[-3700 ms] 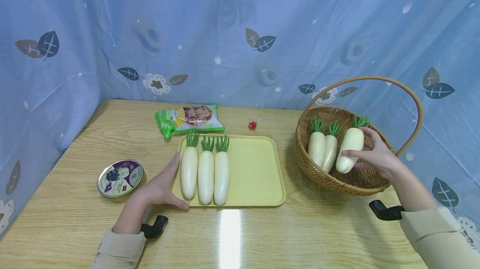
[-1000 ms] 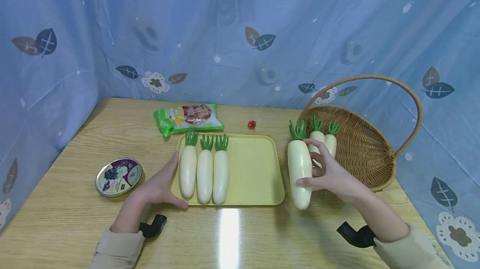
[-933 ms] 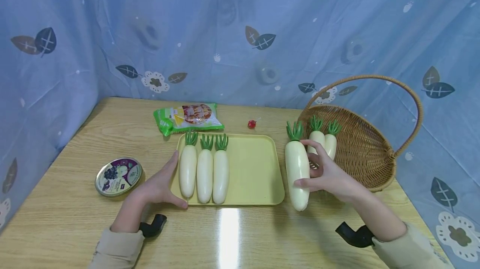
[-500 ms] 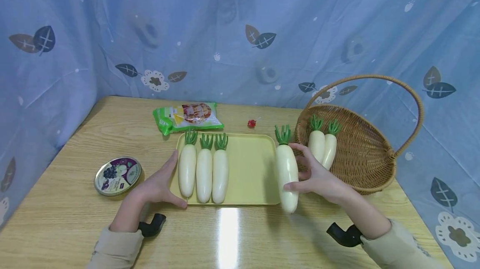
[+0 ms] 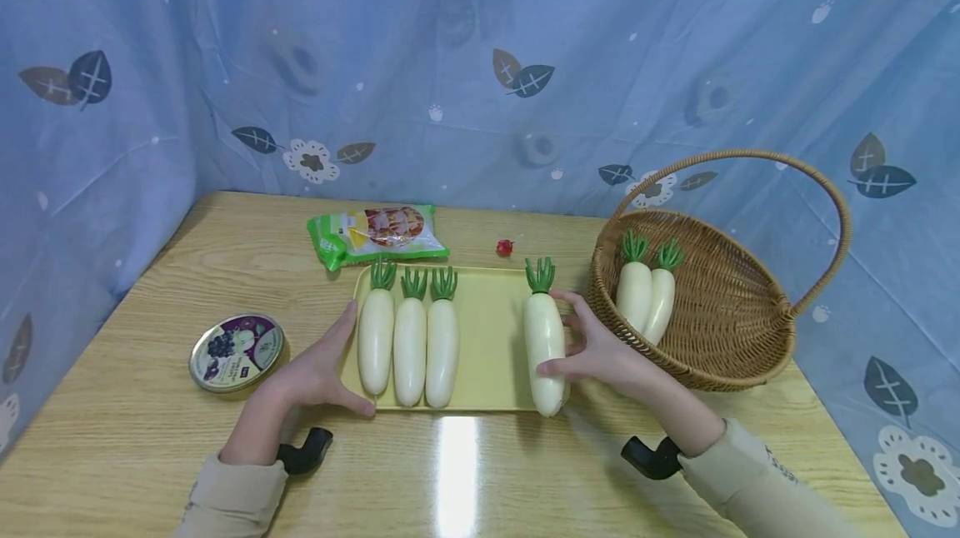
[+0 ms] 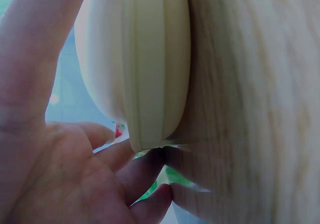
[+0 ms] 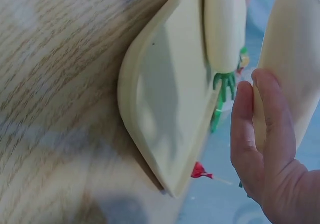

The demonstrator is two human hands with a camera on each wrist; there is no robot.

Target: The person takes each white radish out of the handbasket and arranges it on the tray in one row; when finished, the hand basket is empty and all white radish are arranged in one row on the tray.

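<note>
My right hand (image 5: 588, 346) grips a white daikon (image 5: 543, 346) with green stem tops, holding it over the right part of a pale yellow tray (image 5: 487, 338). In the right wrist view that daikon (image 7: 295, 49) is raised above the tray (image 7: 165, 84), fingers along its side. On the tray's left half lie three daikons (image 5: 409, 351) side by side, stems away from me. My left hand (image 5: 318, 367) rests spread at the tray's left end, thumb at the near corner. Seen from the left wrist, its fingertips touch the tray edge (image 6: 147, 84).
A wicker basket (image 5: 727, 313) with a tall handle stands at right, two daikons (image 5: 634, 292) inside. Behind the tray lie a green food packet (image 5: 378, 236) and a small red lollipop (image 5: 505, 247). An oval tin (image 5: 236, 352) sits at left. A blue curtain (image 5: 420, 105) backs the table.
My right hand has taken a daikon out of the basket and carried it left, over the tray's right side. The left hand has stayed at the tray's left end.
</note>
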